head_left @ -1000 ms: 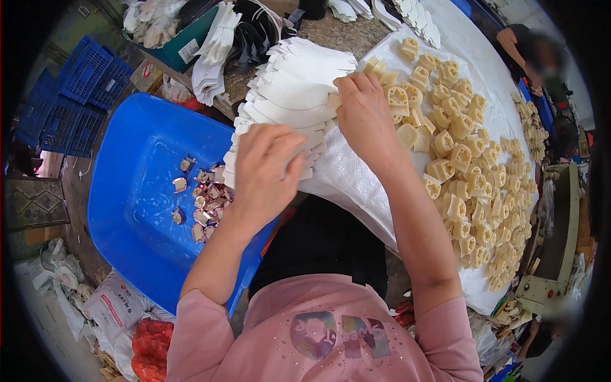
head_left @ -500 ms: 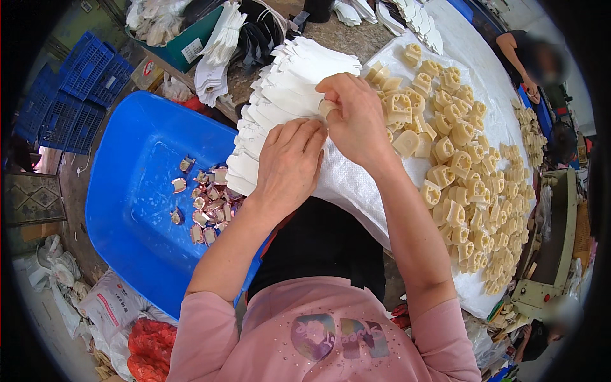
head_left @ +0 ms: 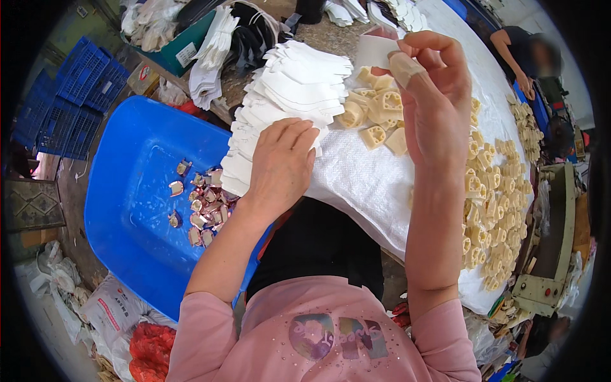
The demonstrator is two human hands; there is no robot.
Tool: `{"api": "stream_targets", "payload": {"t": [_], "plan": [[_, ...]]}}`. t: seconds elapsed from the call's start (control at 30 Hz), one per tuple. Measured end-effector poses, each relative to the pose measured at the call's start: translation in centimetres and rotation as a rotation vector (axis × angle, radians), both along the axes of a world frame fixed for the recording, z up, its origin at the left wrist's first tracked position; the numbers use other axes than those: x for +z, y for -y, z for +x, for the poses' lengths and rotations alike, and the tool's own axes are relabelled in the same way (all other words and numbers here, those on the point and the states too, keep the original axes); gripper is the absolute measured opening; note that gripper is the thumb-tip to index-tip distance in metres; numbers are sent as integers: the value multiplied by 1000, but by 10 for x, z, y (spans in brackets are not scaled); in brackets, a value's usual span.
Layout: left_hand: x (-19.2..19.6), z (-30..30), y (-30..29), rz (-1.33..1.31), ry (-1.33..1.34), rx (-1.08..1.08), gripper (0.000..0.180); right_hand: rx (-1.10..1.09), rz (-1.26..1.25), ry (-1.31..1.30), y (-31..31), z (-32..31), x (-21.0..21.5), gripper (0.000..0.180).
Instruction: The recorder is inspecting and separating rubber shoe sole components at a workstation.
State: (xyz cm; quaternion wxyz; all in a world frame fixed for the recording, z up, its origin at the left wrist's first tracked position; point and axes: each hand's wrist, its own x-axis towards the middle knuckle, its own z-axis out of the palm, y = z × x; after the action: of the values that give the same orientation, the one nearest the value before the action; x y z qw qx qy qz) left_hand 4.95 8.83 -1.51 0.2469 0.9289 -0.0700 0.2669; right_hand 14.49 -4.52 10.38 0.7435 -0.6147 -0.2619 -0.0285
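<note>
My left hand [head_left: 280,156] lies palm down, fingers outstretched, on a fanned stack of white cut pieces [head_left: 299,79], thin and wavy-edged. Raised over the bench to the right, my right hand [head_left: 439,95] pinches one white cut piece [head_left: 375,51] between thumb and fingers; its upper part looks pinkish and curls. A beige wrap covers the right thumb. Below and behind that hand lie cream hollow moulded pieces [head_left: 385,105], partly hidden by it.
A blue tub [head_left: 114,210] at my left holds several small pieces with shiny pinkish coverings [head_left: 207,207]. White woven cloth [head_left: 363,169] covers the bench. Many more cream pieces [head_left: 487,197] spread right. A green box [head_left: 168,54] stands far left; a person [head_left: 519,54] is far right.
My right hand has lifted away from the stack, up and to the right, with a white cut piece. My left hand remains on the stack, its fingers no longer touching the right hand.
</note>
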Motion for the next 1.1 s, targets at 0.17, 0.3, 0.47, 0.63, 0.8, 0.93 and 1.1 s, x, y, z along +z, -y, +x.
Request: {"api": "stream_targets", "payload": {"t": [0.17,0.3,0.47,0.63,0.8,0.93,1.1], "plan": [[25,-12,11,-149,-39,-177,45,140,199,-119,33,-34,-10,19],[15,-37,34,-1362,-286,-452,52,220,99,-397,57,-66,-63,19],[1,-39,44,-1743,-404,-279,37,195,-143,-455,81,-55,-85,11],[-4,-41,49,-1899,-491,-276,30,-540,-1212,549,69,-16,-110,12],[-1,-41,58,-1880,-451,-174,36,-627,-1203,512,57,-9,-129,21],[-1,-43,59,-1848,-461,-155,36,-567,-1203,481,63,-12,-125,25],[-2,-47,59,-1799,-512,-221,32,-448,-1067,515,84,-19,-116,20]]}}
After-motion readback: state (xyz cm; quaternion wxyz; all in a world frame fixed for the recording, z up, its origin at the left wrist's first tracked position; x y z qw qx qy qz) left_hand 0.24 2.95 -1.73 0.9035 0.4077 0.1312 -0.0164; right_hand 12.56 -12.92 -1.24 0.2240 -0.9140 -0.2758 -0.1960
